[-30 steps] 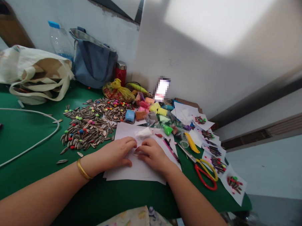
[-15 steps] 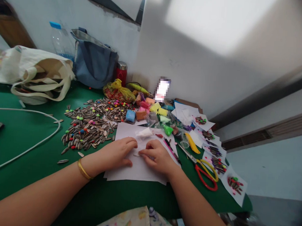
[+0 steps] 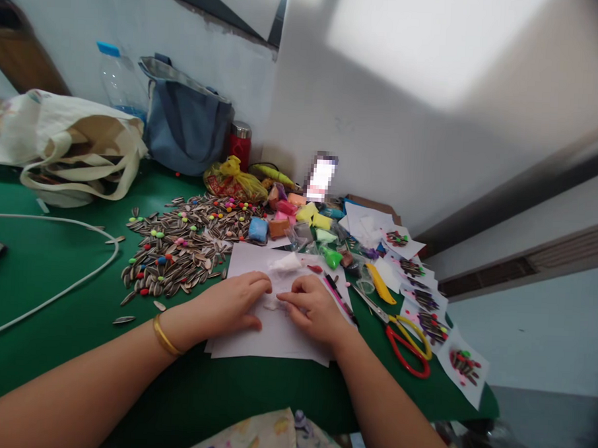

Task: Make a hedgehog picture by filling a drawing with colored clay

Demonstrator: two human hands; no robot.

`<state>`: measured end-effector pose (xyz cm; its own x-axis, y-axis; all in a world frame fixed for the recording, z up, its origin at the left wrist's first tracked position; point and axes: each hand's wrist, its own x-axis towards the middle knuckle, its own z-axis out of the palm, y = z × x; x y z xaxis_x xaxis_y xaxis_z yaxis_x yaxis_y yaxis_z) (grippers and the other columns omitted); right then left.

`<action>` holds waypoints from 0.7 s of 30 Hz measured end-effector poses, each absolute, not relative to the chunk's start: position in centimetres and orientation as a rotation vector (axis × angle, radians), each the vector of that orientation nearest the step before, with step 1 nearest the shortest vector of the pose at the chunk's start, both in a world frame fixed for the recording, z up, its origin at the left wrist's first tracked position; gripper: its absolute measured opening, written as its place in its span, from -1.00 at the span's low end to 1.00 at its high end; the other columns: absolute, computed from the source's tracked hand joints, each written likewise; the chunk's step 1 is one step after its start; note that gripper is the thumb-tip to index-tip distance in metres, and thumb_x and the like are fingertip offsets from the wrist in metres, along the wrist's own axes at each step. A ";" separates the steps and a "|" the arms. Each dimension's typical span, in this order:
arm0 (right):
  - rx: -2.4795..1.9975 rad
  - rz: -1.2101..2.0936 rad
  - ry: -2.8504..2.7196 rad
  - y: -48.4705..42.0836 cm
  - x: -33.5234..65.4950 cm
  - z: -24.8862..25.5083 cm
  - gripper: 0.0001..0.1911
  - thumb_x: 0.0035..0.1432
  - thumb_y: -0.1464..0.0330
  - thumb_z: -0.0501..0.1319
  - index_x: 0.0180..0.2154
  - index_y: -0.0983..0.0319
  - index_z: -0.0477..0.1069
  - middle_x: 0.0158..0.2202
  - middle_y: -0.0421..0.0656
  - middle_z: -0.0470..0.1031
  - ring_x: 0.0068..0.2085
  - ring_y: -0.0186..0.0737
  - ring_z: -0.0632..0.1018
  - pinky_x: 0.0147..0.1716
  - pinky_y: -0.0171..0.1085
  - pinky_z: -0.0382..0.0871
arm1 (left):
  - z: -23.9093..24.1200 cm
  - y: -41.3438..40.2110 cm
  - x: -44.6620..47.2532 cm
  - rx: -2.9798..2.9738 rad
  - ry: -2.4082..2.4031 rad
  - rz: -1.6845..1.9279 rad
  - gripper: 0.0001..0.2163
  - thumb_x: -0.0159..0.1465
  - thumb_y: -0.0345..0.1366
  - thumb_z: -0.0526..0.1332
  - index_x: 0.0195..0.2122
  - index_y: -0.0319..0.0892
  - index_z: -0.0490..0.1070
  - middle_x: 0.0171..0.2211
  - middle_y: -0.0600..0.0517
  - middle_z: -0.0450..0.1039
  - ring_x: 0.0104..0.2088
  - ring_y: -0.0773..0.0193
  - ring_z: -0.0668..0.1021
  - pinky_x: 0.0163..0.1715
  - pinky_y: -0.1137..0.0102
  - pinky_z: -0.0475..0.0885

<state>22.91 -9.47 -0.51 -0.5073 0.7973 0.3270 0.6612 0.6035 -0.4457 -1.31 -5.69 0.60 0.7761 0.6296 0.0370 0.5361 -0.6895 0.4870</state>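
Both my hands rest on a white sheet of paper [image 3: 279, 335] lying on the green table [image 3: 54, 273]. My left hand [image 3: 228, 307], with a gold bangle on the wrist, has its fingers curled and pressed down on the sheet. My right hand [image 3: 315, 307] pinches a small white lump [image 3: 272, 303] against the paper, its fingertips close to those of the left. A larger piece of white clay [image 3: 285, 263] lies on the sheet just beyond the fingers. A heap of sunflower seeds [image 3: 179, 248] dotted with coloured beads spreads to the left.
Red-and-yellow scissors [image 3: 405, 341], a yellow cutter [image 3: 379, 283] and pens lie right of the paper. Coloured clay blocks [image 3: 289, 220] and small cards with seed pictures [image 3: 427, 302] crowd the right edge. Bags [image 3: 74, 145], a bottle and a white cable [image 3: 63, 286] lie left.
My right hand has shifted slightly left and forward, and a small white lump now shows between the fingertips. My left hand has stayed almost still.
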 end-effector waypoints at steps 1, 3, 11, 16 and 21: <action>-1.151 0.369 -2.348 -9.5 22.8 -0.5 -0.70 0.20 0.44 0.22 -0.06 0.10 0.58 -0.22 -0.10 0.42 -0.16 -0.15 0.43 -0.11 -0.13 0.35 | 0.6 -5.7 -1.3 2.510 0.879 0.277 -0.56 0.13 -0.30 0.39 0.02 -0.14 0.34 0.06 -0.07 0.40 0.04 0.05 0.50 0.06 0.26 0.37; -1.156 0.381 -2.383 -9.6 22.5 -0.5 -0.71 0.20 0.44 0.22 -0.07 0.09 0.58 -0.20 -0.10 0.42 -0.14 -0.15 0.42 -0.09 -0.13 0.35 | 0.6 -5.7 -1.3 2.505 0.886 0.273 -0.57 0.14 -0.30 0.39 0.03 -0.14 0.34 0.05 -0.07 0.40 0.03 0.05 0.50 0.05 0.26 0.38; -1.163 0.395 -2.364 -9.5 22.5 -0.9 -0.71 0.20 0.45 0.23 -0.08 0.13 0.59 -0.21 -0.09 0.42 -0.15 -0.14 0.42 -0.10 -0.13 0.34 | 0.8 -5.7 -1.3 2.515 0.886 0.257 -0.55 0.13 -0.29 0.40 0.03 -0.15 0.34 0.05 -0.07 0.40 0.04 0.06 0.49 0.06 0.27 0.36; -1.159 0.381 -2.374 -9.6 22.6 -0.8 -0.71 0.18 0.46 0.23 -0.10 0.11 0.60 -0.21 -0.10 0.42 -0.14 -0.14 0.42 -0.10 -0.13 0.34 | 0.9 -5.7 -1.2 2.515 0.891 0.256 -0.55 0.13 -0.29 0.40 0.03 -0.15 0.34 0.04 -0.06 0.41 0.04 0.05 0.50 0.05 0.27 0.37; -1.104 0.397 -2.392 -9.9 22.4 -0.4 -0.69 0.18 0.46 0.24 -0.06 0.09 0.58 -0.21 -0.11 0.41 -0.13 -0.15 0.43 -0.06 -0.13 0.31 | 0.9 -5.7 -1.2 2.494 0.890 0.251 -0.56 0.13 -0.29 0.40 0.02 -0.15 0.35 0.05 -0.06 0.41 0.05 0.06 0.49 0.06 0.27 0.37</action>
